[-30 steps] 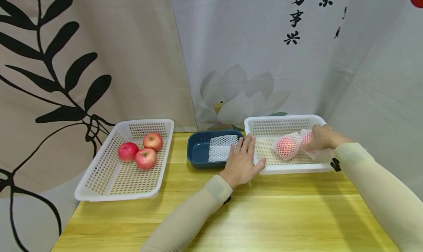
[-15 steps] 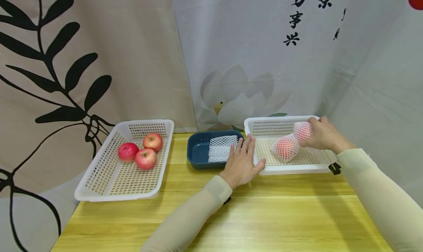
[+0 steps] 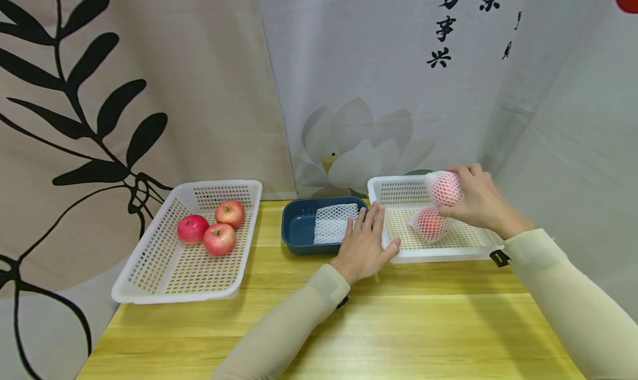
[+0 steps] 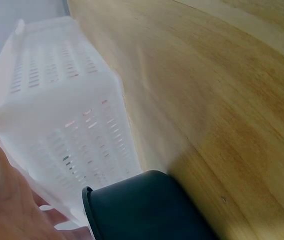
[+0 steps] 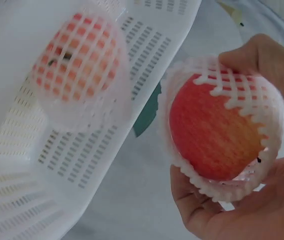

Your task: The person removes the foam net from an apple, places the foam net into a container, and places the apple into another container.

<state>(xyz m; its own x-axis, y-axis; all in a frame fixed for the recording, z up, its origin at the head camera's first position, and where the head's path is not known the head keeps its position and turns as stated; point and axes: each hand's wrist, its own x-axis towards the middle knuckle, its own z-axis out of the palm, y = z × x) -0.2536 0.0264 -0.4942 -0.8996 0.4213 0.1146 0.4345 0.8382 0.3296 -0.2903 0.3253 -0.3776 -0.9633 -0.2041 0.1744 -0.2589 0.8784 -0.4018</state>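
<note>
My right hand (image 3: 476, 200) grips an apple (image 5: 214, 127) wrapped in a white foam net (image 5: 242, 95), held above the right white basket (image 3: 448, 253). One side of that apple shows bare through the net's open end in the right wrist view. Below it in the basket lies a second netted apple (image 3: 431, 224). My left hand (image 3: 365, 247) has its fingers straight and spread, resting over the neighbouring rims of the right basket and the dark blue box (image 3: 299, 225). A flat white foam net (image 3: 335, 224) lies in the box, partly behind my left fingers.
On the left stands another white basket (image 3: 174, 298) with three bare apples (image 3: 220, 239). All the containers sit on a wooden table (image 3: 399, 324). A printed curtain (image 3: 369, 64) hangs directly behind them.
My right hand has lifted the netted apple from the basket floor, up and to the left. The left hand stays where it was.
</note>
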